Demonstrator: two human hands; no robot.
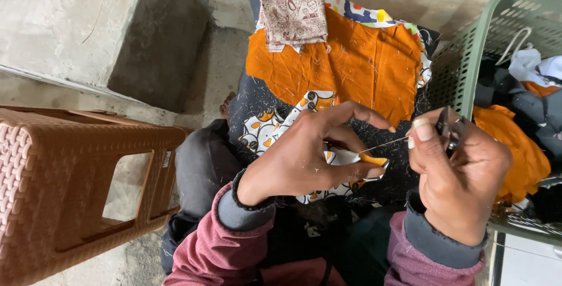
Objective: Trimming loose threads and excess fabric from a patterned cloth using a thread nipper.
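Note:
My left hand (pixel 304 151) pinches a small white and orange patterned fabric piece (pixel 345 160) over my lap, fingers curled around it. A thin thread (pixel 383 144) stretches taut from that piece to my right hand (pixel 459 175). The right hand grips a small dark metal thread snipper (pixel 449 127) near the thread's end, thumb pressed beside it. Beneath both hands lies a pile of cloth: an orange fabric (pixel 345 69), a black patterned fabric (pixel 257 104) and a brown printed scrap (pixel 293 12) on top at the far end.
A green plastic basket (pixel 462 69) with orange, dark and white cloth stands at the right. A brown plastic woven-look stool (pixel 64 186) sits at the left. A concrete step (pixel 88 22) rises at the upper left above the rough floor.

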